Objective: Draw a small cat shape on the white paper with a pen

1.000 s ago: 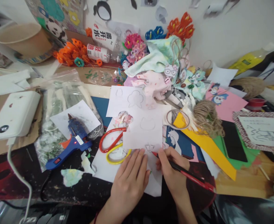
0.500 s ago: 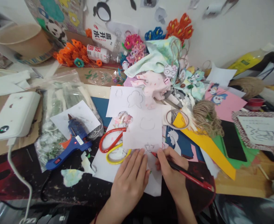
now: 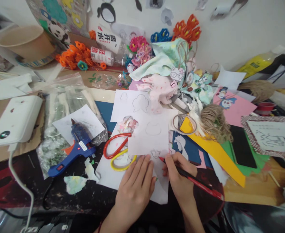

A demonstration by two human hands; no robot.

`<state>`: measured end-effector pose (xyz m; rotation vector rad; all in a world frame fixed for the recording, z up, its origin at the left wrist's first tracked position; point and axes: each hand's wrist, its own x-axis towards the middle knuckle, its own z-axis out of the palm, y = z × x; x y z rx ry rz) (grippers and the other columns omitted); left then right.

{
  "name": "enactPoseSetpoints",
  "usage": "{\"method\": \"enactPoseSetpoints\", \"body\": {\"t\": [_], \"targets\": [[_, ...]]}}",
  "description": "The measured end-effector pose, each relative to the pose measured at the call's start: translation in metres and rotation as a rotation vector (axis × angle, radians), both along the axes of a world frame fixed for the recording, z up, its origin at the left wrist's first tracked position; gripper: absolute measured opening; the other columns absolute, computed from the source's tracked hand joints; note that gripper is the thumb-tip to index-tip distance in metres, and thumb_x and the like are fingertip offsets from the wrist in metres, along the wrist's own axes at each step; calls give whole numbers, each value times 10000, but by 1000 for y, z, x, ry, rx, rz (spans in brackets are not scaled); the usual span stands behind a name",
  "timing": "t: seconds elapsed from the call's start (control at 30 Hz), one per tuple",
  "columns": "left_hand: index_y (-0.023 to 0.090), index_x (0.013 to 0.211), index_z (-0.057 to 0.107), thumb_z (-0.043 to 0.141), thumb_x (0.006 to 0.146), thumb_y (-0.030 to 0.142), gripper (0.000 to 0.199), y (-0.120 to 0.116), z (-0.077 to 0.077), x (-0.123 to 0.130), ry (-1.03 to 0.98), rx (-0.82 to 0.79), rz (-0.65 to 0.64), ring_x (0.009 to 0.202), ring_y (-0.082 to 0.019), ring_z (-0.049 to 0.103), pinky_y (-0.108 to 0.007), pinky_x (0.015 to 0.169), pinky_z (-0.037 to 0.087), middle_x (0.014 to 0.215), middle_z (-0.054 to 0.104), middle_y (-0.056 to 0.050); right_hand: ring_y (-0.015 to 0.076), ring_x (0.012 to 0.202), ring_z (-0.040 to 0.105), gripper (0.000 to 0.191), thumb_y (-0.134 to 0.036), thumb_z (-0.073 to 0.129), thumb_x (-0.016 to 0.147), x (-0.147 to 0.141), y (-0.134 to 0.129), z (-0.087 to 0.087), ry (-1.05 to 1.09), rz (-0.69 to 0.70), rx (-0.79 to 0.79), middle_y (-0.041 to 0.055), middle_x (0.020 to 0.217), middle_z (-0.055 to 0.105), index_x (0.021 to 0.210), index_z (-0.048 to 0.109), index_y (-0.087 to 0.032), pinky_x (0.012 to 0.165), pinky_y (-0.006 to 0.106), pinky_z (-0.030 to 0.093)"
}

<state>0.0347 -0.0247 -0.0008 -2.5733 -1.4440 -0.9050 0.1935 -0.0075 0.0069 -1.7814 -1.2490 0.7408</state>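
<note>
My right hand (image 3: 180, 173) grips a red and black pencil (image 3: 195, 182), its red tip beside a small outline drawn on a white sheet of paper (image 3: 142, 142). Flat on that sheet lies my left hand (image 3: 136, 184), fingers stretched out and holding nothing. Fainter outlines show higher up on the paper. Just left of my left fingertips are scissors (image 3: 120, 134) with one red and one yellow handle loop; paper hides their blades. A blue glue gun (image 3: 78, 145) rests on a plastic bag and a small white paper farther left.
A white power bank (image 3: 15, 119) with a cable sits at the left. Twine (image 3: 216, 123), a yellow strip (image 3: 217, 158) and a black phone (image 3: 243, 147) lie at the right. Cloth pieces (image 3: 162, 61) and orange fuzzy flowers (image 3: 77, 55) are piled at the back.
The pencil tip has shifted slightly right, away from the small outline, with my right hand moving a little. My left hand stays in place.
</note>
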Motion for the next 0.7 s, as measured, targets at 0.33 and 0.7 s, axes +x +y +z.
{"method": "enactPoseSetpoints", "body": {"t": [0.33,0.7], "targets": [[49,1249,669,521,990,157,318,-1,0,-1,7,-4,-8,1248,-265,635,-403,1090,432,1332,681,-137,110,424,536,390,-380,603,976,-1,0,3,26,-18,-1,-45,500,596,628,548,-211,483,236,429],[57,1248,669,522,988,158,315,-1,0,-1,8,11,1,1243,-262,641,-396,1094,447,1325,685,-137,109,431,538,388,-389,602,979,-1,2,2,29,-20,10,-43,516,601,640,543,-209,482,236,428]]}}
